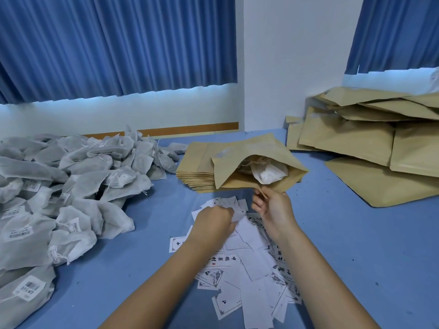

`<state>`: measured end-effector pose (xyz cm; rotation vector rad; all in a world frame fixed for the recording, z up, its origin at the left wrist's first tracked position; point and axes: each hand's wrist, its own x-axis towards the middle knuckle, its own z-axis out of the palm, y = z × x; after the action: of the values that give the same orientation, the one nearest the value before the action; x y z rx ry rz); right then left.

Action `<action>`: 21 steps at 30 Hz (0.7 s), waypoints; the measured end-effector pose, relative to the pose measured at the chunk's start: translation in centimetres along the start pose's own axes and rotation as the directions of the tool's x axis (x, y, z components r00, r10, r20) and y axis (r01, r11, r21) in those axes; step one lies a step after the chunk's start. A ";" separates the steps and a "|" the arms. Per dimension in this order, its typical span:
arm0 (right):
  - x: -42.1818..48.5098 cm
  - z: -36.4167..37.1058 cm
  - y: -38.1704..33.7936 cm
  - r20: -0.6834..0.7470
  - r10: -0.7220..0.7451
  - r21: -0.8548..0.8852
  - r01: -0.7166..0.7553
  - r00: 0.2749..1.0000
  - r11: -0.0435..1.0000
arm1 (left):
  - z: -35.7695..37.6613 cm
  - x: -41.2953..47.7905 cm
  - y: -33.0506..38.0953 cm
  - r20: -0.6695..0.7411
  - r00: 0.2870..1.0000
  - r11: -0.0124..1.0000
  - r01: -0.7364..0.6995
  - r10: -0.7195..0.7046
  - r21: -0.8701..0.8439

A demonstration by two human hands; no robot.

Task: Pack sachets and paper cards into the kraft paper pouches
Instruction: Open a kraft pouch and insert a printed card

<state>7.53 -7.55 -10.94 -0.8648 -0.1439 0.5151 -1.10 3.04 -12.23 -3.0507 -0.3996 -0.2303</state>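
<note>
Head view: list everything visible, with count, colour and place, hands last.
sachets: heap, too many to count, grey-white, table left
cards: loose scatter, white with black print, table centre, near
pouch stack: one flat stack, kraft brown, behind the cards
open pouch: one, kraft brown, held over the stack, with a white sachet in its mouth
pouch pile: one loose pile, kraft brown, table right
table: one, blue
curtains: two, blue, at the back
wall: white, between the curtains
left hand: on the cards, fingers curled, grip unclear
right hand: pinches the open pouch's lower edge
</note>
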 end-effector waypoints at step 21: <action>-0.9 1.2 2.5 -0.079 0.079 -0.143 -0.090 0.994 0.986 | -5.4 8.2 3.0 0.117 0.941 0.947 0.311 -0.319 0.081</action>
<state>5.36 -5.79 -11.99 -1.0349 -0.0787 0.5566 6.75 1.77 -5.71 -2.9347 -0.8886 -0.0324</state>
